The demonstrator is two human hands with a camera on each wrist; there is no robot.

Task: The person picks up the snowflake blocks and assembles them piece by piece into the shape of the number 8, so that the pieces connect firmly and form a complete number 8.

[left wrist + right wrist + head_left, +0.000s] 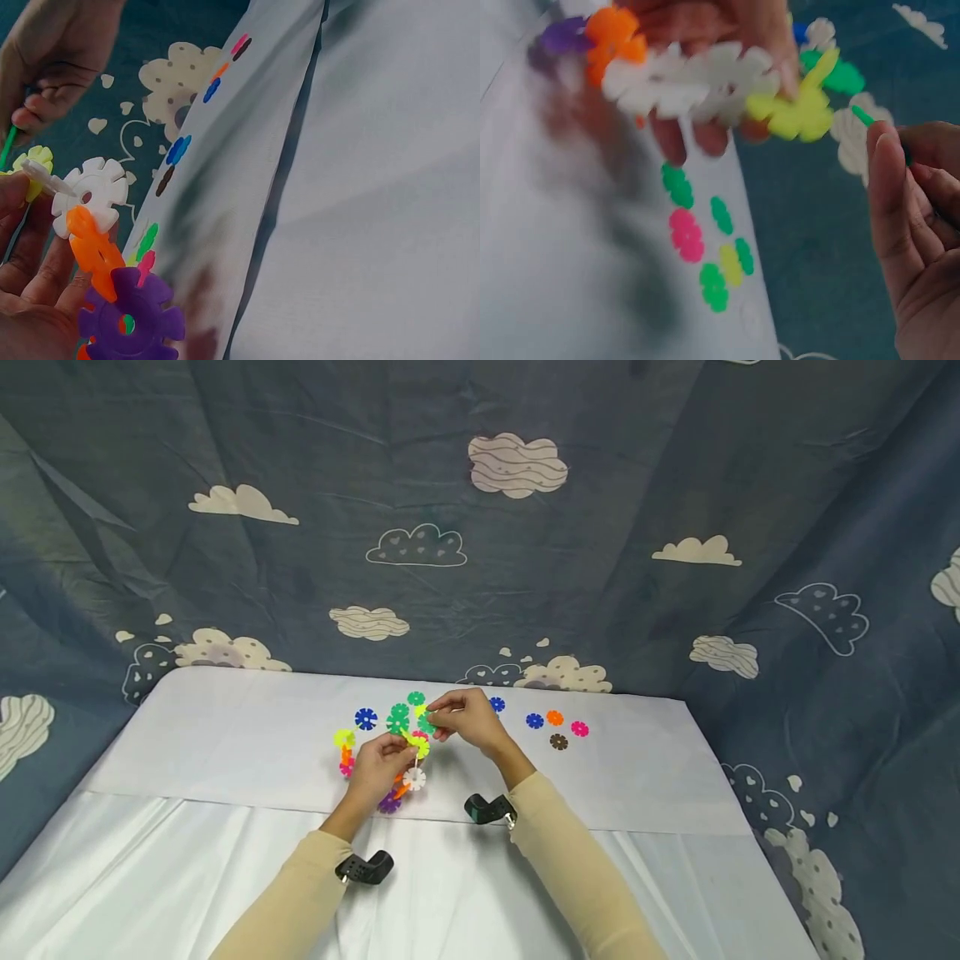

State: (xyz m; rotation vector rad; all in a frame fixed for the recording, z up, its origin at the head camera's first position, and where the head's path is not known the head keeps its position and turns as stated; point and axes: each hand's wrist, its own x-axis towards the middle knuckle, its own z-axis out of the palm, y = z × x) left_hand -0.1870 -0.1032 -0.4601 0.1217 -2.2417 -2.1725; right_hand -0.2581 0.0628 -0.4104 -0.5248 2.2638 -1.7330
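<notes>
Left grip (pixel 378 766): fingers curled in, pinching the chain (pixel 735 67) near its yellow end; exact contact is partly hidden and the right wrist view is blurred there, so probably the yellow disc (pixel 799 118). Right grip (pixel 471 718): thumb and fingers closed on one green disc (pixel 863 116), edge-on, apart from the chain. Chain is up off the tabletop (pixel 645 777), in front of the person; runs yellow, white, orange disc (pixel 90 241), then purple disc (pixel 155 309) at the far end. Loose ones lie flat on the tabletop, e.g. pink disc (pixel 686 236), brown disc (pixel 558 742).

Handling: look like thin plastic, so light, fairly stiff, a bit slick. Hold each disc at the rim by its flat faces, notch left uncovered. Chain likely swivels or bends at the slotted joints; best held at the disc next to the joint being worked, not by the dangling purple end. Not very fragile, I'd guess, but sideways twisting could pop a joint or crease a petal.
</notes>
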